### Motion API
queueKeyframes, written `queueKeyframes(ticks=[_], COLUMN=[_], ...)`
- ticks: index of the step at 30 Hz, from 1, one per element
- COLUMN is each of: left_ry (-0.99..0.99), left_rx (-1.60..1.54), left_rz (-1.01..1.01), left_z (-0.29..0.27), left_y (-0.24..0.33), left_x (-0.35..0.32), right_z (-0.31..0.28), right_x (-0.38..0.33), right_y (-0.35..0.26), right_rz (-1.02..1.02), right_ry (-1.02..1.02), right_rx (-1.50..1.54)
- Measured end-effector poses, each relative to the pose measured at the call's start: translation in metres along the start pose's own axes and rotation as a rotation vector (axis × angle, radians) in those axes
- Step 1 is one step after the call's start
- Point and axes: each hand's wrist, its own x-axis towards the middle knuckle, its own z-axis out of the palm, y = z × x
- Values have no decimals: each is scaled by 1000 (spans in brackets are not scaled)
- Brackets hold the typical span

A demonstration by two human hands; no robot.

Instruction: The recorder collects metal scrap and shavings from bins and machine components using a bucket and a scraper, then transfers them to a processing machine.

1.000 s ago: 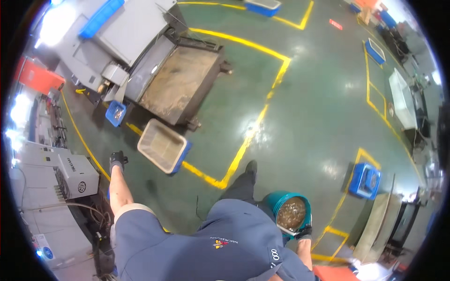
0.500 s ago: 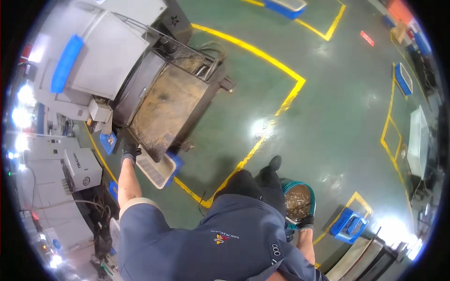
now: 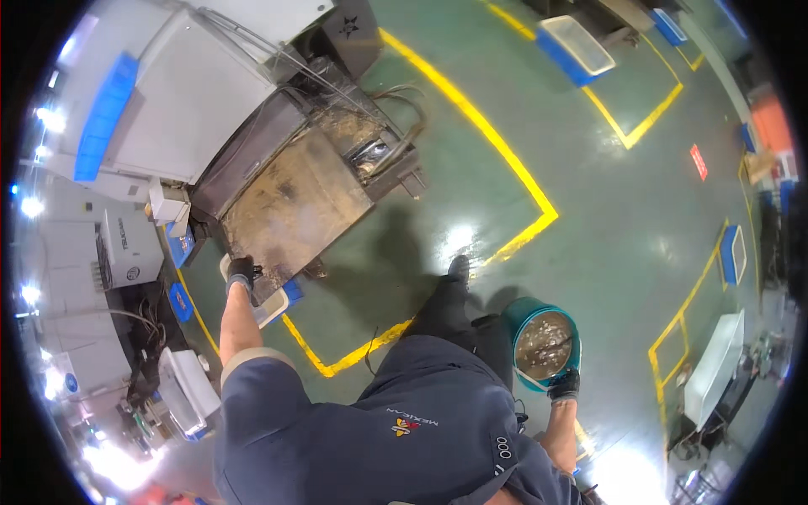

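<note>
My right hand (image 3: 564, 385), in a dark glove, is closed on the white handle at the near rim of a teal bucket (image 3: 515, 324). Murky brown liquid (image 3: 544, 343) with pale froth or bits fills much of it. The bucket is beside my right leg, tilted a little. My left hand (image 3: 242, 271), also gloved, is over the near corner of a wide, grimy brown metal tray (image 3: 295, 198) that juts from a machine. Its fingers look loosely apart, with nothing visible in them. Whether it touches the tray I cannot tell.
A large white machine (image 3: 198, 88) rises behind the tray, with hoses (image 3: 412, 105) at its right. A cream-coloured bin (image 3: 271, 310) sits partly under the tray. Yellow lines (image 3: 488, 130) mark the green floor. Blue crates (image 3: 562, 52) and a white tub (image 3: 714, 370) lie farther off.
I have stepped forward and the view has turned. The bucket has come forward with my right hand, its opening now more in view. My left hand now overlaps the tray's near corner.
</note>
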Motion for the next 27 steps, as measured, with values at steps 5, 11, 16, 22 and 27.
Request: queueKeyframes(ticks=[5,11,16,22,27], left_ry=[-42,-67,-96,2,-39], left_rx=[148,-54,102,158,163], left_rz=[-22,176,166,211,126], left_z=[11,79,146,213,375], left_y=[51,205,305,405,528], left_x=[38,42,1,-8,-21], right_z=[87,140,160,209,210], right_x=[33,136,230,255,279], right_y=[-90,-176,-222,-313,-382], right_rz=[3,122,206,215,162], right_ry=[41,44,-6,100,96], right_rx=[-10,-68,-20,178,294])
